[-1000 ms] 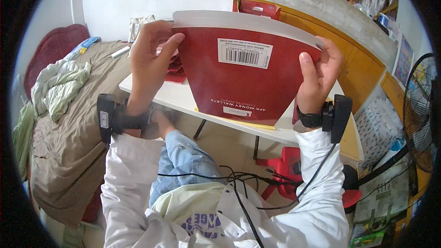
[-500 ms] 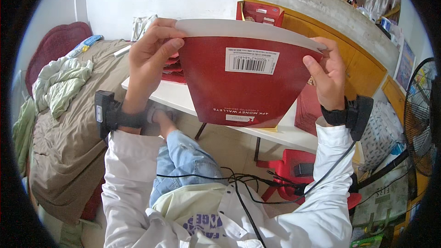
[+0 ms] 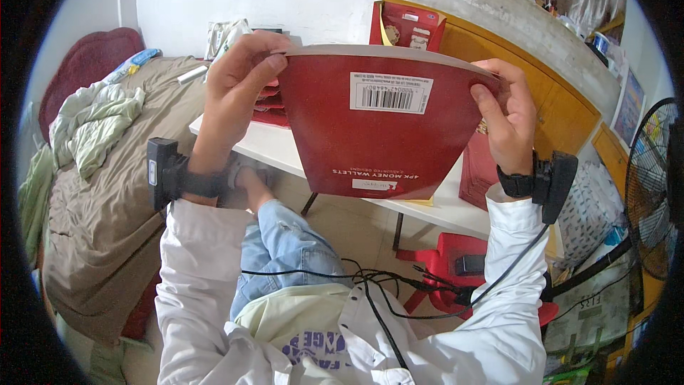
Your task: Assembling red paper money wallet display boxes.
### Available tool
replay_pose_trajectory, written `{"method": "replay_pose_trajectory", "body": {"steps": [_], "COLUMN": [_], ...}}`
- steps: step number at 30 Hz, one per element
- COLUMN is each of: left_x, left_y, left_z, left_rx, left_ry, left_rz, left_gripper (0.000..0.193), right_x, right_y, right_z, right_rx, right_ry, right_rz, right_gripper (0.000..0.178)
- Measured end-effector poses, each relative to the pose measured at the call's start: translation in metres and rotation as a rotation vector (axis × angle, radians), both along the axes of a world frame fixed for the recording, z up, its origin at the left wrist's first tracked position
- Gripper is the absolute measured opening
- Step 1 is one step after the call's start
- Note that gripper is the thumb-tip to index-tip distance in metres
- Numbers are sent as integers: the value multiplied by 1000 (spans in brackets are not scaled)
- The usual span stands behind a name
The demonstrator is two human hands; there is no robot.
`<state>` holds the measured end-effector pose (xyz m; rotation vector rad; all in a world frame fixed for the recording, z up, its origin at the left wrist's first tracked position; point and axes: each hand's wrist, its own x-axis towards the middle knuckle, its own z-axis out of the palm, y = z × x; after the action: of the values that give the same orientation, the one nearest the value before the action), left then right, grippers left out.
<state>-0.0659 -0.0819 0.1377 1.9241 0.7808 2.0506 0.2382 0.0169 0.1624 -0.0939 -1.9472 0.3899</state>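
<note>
Both hands hold a red packet (image 3: 377, 135) up at frame centre: the left hand (image 3: 239, 89) grips its upper left corner, the right hand (image 3: 507, 117) its right edge. Below lies a white table (image 3: 442, 207); a rumpled bed (image 3: 107, 171) fills the left, a fan (image 3: 652, 185) the right edge.

A lived-in bedroom in a home, by the look of it: at left an unmade bed (image 3: 107, 242) under a brown cover, strewn with crumpled pale-green bedding (image 3: 92, 128) (a dark red cushion (image 3: 89, 64) at its far end). Ahead, a small white table (image 3: 427, 203) against a bare wall; at far right a standing fan (image 3: 652, 185) beside orange wooden cabinets (image 3: 548, 110).
</note>
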Motion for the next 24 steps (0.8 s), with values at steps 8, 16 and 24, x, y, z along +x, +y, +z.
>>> {"method": "replay_pose_trajectory", "body": {"steps": [8, 16, 24], "left_x": [-2, 21, 34], "left_y": [-9, -2, -11], "left_z": [2, 5, 49], "left_rx": [-126, -101, 279], "left_ry": [219, 505, 512], "left_rz": [-51, 203, 349], "left_gripper": [17, 21, 13], "right_x": [0, 1, 12], "right_y": [-1, -1, -17], "right_z": [2, 1, 28], "right_rx": [71, 11, 146], "right_ry": [-21, 5, 65], "right_rz": [-98, -14, -16], "right_gripper": [30, 27, 29]}}
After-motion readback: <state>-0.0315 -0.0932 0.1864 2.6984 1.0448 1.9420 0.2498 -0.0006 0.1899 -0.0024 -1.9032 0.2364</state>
